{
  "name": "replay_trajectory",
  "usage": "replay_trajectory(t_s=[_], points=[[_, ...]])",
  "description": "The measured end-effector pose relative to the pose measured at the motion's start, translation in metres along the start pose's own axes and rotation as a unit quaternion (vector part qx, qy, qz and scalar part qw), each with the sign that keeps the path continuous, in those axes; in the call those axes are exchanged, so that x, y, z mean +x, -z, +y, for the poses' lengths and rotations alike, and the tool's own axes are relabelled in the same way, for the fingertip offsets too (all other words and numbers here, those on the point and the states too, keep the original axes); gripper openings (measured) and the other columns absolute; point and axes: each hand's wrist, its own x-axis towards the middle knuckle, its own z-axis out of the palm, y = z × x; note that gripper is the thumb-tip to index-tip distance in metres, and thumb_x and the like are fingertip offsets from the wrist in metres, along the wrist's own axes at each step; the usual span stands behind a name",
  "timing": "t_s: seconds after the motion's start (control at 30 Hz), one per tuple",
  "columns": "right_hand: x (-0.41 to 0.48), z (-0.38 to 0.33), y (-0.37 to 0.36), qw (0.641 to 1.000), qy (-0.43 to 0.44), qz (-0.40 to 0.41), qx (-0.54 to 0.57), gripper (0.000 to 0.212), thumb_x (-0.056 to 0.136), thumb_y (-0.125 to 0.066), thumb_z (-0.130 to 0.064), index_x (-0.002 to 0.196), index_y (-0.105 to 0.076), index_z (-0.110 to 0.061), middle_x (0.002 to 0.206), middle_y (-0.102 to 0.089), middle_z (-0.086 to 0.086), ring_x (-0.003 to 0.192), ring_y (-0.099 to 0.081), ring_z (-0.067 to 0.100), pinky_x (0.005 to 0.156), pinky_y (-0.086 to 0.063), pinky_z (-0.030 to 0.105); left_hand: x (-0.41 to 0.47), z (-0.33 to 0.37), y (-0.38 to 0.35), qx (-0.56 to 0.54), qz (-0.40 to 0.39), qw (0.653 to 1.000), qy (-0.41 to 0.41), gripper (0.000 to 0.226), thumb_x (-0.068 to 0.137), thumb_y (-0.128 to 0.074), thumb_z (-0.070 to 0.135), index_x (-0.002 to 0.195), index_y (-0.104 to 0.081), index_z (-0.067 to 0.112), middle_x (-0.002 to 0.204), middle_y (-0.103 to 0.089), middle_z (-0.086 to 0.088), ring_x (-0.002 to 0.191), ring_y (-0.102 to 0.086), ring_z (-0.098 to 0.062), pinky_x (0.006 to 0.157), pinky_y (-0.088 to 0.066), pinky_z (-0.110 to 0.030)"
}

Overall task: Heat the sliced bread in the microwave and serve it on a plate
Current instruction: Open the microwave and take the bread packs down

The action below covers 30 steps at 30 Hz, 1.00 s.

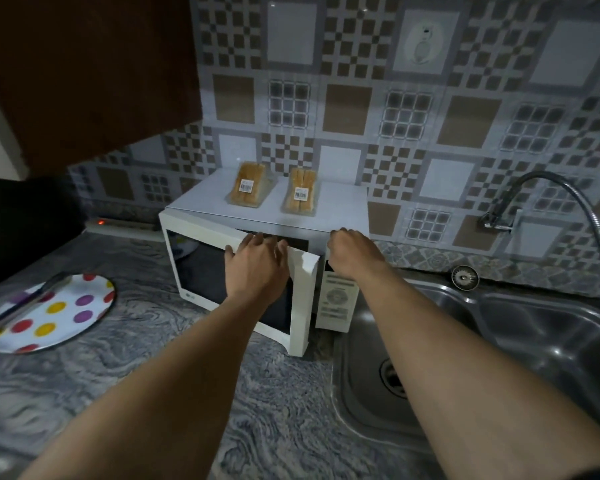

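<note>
A white microwave [340,209] stands on the counter against the tiled wall. Its door [201,268] is ajar, swung partway out toward me. My left hand [257,261] grips the door's top right edge, fingers curled over it. My right hand [352,254] rests on the top front corner of the microwave, above the control panel [336,299]. Two clear packs of sliced bread [248,187] [300,194] lie side by side on the microwave's top. A white plate [52,317] with coloured dots sits on the counter at the left.
Tongs [21,303] lie across the plate. A steel sink [499,358] with a bendable tap [568,202] is right of the microwave. A dark wall cabinet [84,71] hangs above left. The marbled counter [153,393] stretches toward me.
</note>
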Motion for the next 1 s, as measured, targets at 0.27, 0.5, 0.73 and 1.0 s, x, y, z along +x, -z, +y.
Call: replay_trajectory(t_s=[0.27, 0.5, 0.73, 1.0], points=[[0.002, -0.033, 0.004, 0.999, 0.029, -0.015, 0.021, 0.026, 0.101, -0.048, -0.02, 0.118, -0.061, -0.007, 0.117, -0.061, 0.014, 0.107, -0.058, 0.033, 0.096, -0.047, 0.047, -0.008, -0.015, 0.038, -0.026, -0.036, 0.994, 0.099, 0.046, 0.096, -0.036, 0.054, 0.123, -0.052, 0.019, 0.126, -0.053, -0.01, 0.119, -0.047, -0.029, 0.098, -0.041, -0.05], [0.015, -0.073, -0.009, 0.997, 0.047, -0.054, -0.019, 0.043, 0.102, -0.043, -0.03, 0.137, -0.05, -0.006, 0.139, -0.049, 0.019, 0.128, -0.046, 0.037, 0.11, -0.035, 0.052, -0.012, -0.047, 0.074, -0.002, -0.177, 0.968, 0.177, 0.064, 0.102, -0.026, 0.045, 0.15, -0.023, 0.004, 0.158, -0.023, -0.014, 0.145, -0.026, -0.034, 0.118, -0.018, -0.056], [0.027, -0.099, -0.02, 0.994, 0.052, -0.084, -0.037, 0.064, 0.101, -0.047, -0.036, 0.154, -0.028, -0.005, 0.16, -0.024, 0.017, 0.147, -0.02, 0.035, 0.119, -0.017, 0.059, -0.014, -0.088, 0.095, 0.071, -0.261, 0.944, 0.191, 0.07, 0.101, -0.018, 0.052, 0.157, -0.008, 0.01, 0.165, -0.001, -0.008, 0.152, -0.004, -0.025, 0.118, 0.003, -0.059], [0.034, -0.116, -0.039, 0.994, 0.029, -0.091, -0.053, 0.07, 0.101, -0.044, -0.037, 0.158, -0.015, -0.009, 0.165, -0.01, 0.013, 0.152, -0.009, 0.033, 0.121, -0.009, 0.058, -0.025, -0.126, 0.105, 0.098, -0.232, 0.943, 0.218, 0.076, 0.099, -0.024, 0.054, 0.156, -0.008, 0.006, 0.164, -0.011, -0.01, 0.151, -0.008, -0.026, 0.12, -0.004, -0.055]])
